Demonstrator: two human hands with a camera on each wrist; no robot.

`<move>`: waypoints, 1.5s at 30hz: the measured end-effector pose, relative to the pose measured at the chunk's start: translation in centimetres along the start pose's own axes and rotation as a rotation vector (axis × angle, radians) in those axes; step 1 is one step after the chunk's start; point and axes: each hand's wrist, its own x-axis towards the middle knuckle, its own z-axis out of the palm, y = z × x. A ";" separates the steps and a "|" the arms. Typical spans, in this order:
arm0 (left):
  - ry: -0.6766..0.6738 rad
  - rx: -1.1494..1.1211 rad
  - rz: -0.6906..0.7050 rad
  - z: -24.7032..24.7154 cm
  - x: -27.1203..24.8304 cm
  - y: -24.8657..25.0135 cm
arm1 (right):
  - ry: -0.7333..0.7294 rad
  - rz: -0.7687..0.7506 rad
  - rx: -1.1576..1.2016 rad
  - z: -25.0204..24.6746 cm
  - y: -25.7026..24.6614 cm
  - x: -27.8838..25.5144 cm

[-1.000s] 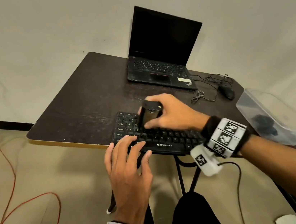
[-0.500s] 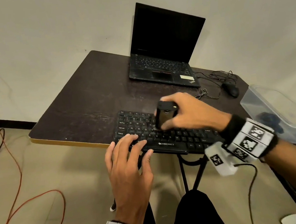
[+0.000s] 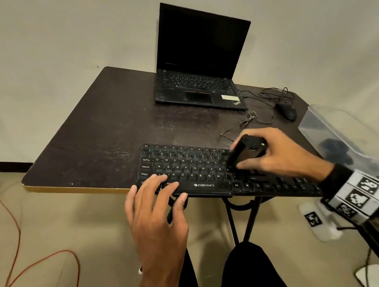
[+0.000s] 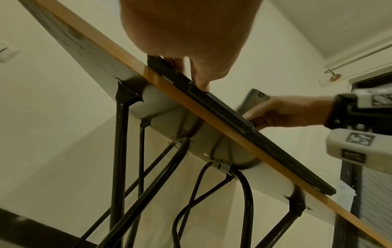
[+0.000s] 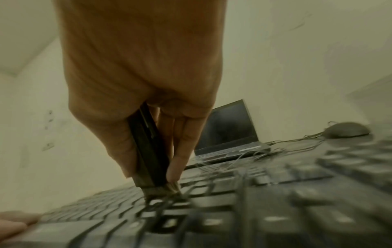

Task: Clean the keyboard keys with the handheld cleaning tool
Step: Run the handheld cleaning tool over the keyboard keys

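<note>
The right hand [image 3: 279, 153] had carried the black cleaning brush [image 3: 247, 151] rightward along the keyboard [image 3: 202, 173], from the left-centre keys a second earlier to the right end of the letter block, fingers wrapped round it and its bristles on the keys. The left hand [image 3: 156, 217] stayed put, fingers extended and pressing the keyboard's near-left corner at the desk [image 3: 101, 140] edge.

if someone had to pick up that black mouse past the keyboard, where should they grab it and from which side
Probably by its two long sides, coming down from above. The mouse lies flat on the table with its domed back up, so a palm fits over it. Its cable trails from the far end toward the laptop, so approach from the near end.
</note>
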 end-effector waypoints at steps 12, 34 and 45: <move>0.010 -0.001 -0.119 -1.1 0.4 0.3 | -0.037 -0.233 -0.035 9.8 -12.8 9.0; 0.054 -0.007 -0.102 -1.1 0.6 0.3 | 0.013 -0.001 -0.027 1.8 -2.5 -0.9; 0.040 0.133 -0.313 -1.6 0.8 -0.1 | -0.023 -0.293 -0.069 10.6 -13.4 6.3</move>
